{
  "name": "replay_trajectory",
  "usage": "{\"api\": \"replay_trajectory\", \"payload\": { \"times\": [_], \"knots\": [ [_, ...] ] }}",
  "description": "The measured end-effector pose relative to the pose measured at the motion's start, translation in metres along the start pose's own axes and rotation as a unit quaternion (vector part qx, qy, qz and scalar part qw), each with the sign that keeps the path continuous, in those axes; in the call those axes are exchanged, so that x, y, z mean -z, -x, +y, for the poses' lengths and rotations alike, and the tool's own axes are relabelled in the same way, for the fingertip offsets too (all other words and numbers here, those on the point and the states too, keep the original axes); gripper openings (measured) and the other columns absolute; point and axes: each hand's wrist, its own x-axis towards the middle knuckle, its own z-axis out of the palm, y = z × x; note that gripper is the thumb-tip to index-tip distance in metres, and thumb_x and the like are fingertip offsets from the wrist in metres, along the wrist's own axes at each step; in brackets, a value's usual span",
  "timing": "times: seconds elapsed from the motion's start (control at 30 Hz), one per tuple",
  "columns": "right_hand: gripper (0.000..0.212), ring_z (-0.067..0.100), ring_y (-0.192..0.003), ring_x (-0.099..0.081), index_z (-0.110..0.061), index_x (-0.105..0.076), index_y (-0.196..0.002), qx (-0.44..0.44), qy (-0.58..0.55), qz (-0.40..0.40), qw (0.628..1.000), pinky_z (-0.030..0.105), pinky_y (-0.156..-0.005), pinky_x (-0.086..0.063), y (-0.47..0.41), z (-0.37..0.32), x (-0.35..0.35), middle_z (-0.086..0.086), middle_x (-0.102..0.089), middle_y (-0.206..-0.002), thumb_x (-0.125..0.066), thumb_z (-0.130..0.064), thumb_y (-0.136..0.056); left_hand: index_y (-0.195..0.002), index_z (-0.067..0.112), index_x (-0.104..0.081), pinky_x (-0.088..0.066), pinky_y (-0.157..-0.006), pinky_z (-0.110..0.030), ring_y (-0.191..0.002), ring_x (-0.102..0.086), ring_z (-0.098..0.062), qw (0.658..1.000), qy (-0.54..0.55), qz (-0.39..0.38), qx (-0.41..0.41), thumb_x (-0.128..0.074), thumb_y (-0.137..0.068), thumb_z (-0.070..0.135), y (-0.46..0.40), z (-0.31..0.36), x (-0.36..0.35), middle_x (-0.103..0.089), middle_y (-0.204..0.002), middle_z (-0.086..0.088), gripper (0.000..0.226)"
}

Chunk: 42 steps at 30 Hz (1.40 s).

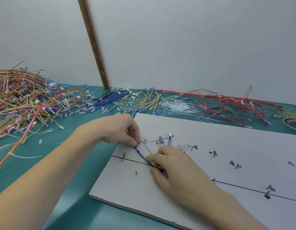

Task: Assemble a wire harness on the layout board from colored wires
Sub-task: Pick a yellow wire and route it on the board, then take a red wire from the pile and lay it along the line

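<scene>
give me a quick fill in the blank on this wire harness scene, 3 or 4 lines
1. Both hands hold a short bundle of wires over the white layout ____.
2. The left hand pinches the bundle's ____ end, the one farther from the camera.
3. The tabletop under the layout board is ____ in colour.
4. The loose white cable ties lie ____ the board, near the wall.

Missing words: board; upper; teal; behind

I see bare layout board (185,208) open at the near edge; upright pins (123,155) stud its left end, and loose wire heaps (27,103) crowd the table behind
</scene>
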Motion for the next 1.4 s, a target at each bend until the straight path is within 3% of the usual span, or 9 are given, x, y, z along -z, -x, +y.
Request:
{"api": "replay_trajectory", "payload": {
  "times": [0.1,0.33,0.5,0.67,0.77,0.83,0.97,1.23,1.4],
  "knots": [
    [0.025,0.008,-0.095,-0.044,-0.032,-0.065,-0.117,0.001,-0.004,0.005,1.000,0.024,-0.079,-0.037,0.000,-0.001,0.001,-0.014,-0.046,-0.096,-0.044,-0.035,-0.103,-0.085,0.029,-0.080,-0.045,-0.059,-0.011,-0.062,-0.059,0.004,1.000,0.006,0.016,-0.018,-0.079,-0.086,0.019,0.004,-0.003,-0.004,-0.074,-0.074,0.018,0.010],
    [0.031,0.012,-0.095,-0.041,-0.025,-0.066,-0.104,-0.009,0.032,-0.003,0.999,0.032,-0.084,-0.044,0.005,-0.005,-0.001,-0.010,-0.043,-0.096,-0.037,-0.036,-0.106,-0.082,0.033,-0.080,-0.054,-0.066,-0.019,-0.065,-0.063,0.003,0.998,-0.040,0.055,-0.010,-0.073,-0.086,0.016,0.009,0.011,-0.010,-0.073,-0.072,0.019,0.018],
    [0.031,0.013,-0.100,-0.046,-0.028,-0.067,-0.110,-0.001,0.018,0.005,1.000,0.035,-0.085,-0.047,0.007,-0.002,0.003,-0.011,-0.050,-0.102,-0.037,-0.036,-0.106,-0.085,0.037,-0.079,-0.040,-0.054,-0.008,-0.066,-0.059,0.008,0.998,-0.058,0.033,-0.012,-0.063,-0.086,0.015,0.010,0.016,-0.008,-0.065,-0.068,0.034,0.028],
    [0.031,0.014,-0.095,-0.046,-0.027,-0.067,-0.108,0.009,0.021,0.032,0.999,0.037,-0.082,-0.049,0.007,-0.001,0.005,-0.009,-0.055,-0.097,-0.037,-0.036,-0.106,-0.072,0.034,-0.074,-0.039,-0.049,-0.011,-0.052,-0.053,-0.001,0.993,0.041,0.104,-0.042,-0.059,-0.072,0.019,0.000,0.005,-0.015,-0.065,-0.061,0.018,0.021],
    [0.027,0.010,-0.098,-0.048,-0.028,-0.071,-0.110,0.005,-0.024,0.031,0.999,0.033,-0.087,-0.047,0.006,0.000,0.007,-0.011,-0.060,-0.097,-0.045,-0.032,-0.104,-0.071,0.030,-0.074,-0.040,-0.053,-0.026,-0.053,-0.046,-0.011,0.959,0.160,0.228,-0.049,-0.057,-0.067,0.018,-0.015,-0.009,-0.037,-0.060,-0.059,-0.008,0.021],
    [0.021,0.004,-0.098,-0.054,-0.028,-0.075,-0.105,-0.030,-0.091,0.049,0.994,0.024,-0.086,-0.046,0.006,0.000,0.016,-0.013,-0.064,-0.096,-0.054,-0.029,-0.100,-0.070,0.026,-0.074,-0.031,-0.052,-0.026,-0.053,-0.041,-0.017,0.917,0.256,0.303,-0.048,-0.058,-0.068,0.013,-0.022,-0.014,-0.049,-0.057,-0.060,-0.019,0.020],
    [0.016,0.000,-0.088,-0.064,-0.030,-0.076,-0.094,-0.100,-0.143,0.081,0.981,0.014,-0.073,-0.048,-0.002,0.014,0.048,-0.022,-0.069,-0.087,-0.061,-0.028,-0.092,-0.075,0.020,-0.075,-0.029,-0.056,-0.027,-0.057,-0.041,-0.019,0.877,0.330,0.347,-0.048,-0.061,-0.070,0.012,-0.030,-0.022,-0.059,-0.056,-0.067,-0.026,0.017],
    [0.018,-0.002,-0.067,-0.061,-0.018,-0.080,-0.095,-0.186,-0.032,0.079,0.979,0.004,-0.055,-0.040,-0.129,0.113,0.103,-0.014,-0.070,-0.077,-0.062,-0.014,-0.091,-0.072,0.017,-0.074,-0.023,-0.052,-0.027,-0.055,-0.034,-0.017,0.845,0.396,0.356,-0.057,-0.060,-0.068,0.012,-0.039,-0.028,-0.058,-0.051,-0.061,-0.028,0.016],
    [0.022,0.020,-0.094,-0.065,-0.010,-0.078,-0.105,-0.209,0.027,0.097,0.973,0.030,-0.084,-0.050,-0.223,0.167,0.079,0.006,-0.076,-0.106,-0.058,-0.010,-0.094,-0.067,0.019,-0.072,-0.020,-0.046,-0.021,-0.048,-0.027,-0.012,0.839,0.405,0.361,-0.047,-0.058,-0.067,0.012,-0.039,-0.030,-0.061,-0.042,-0.051,-0.002,0.015]
  ]
}}
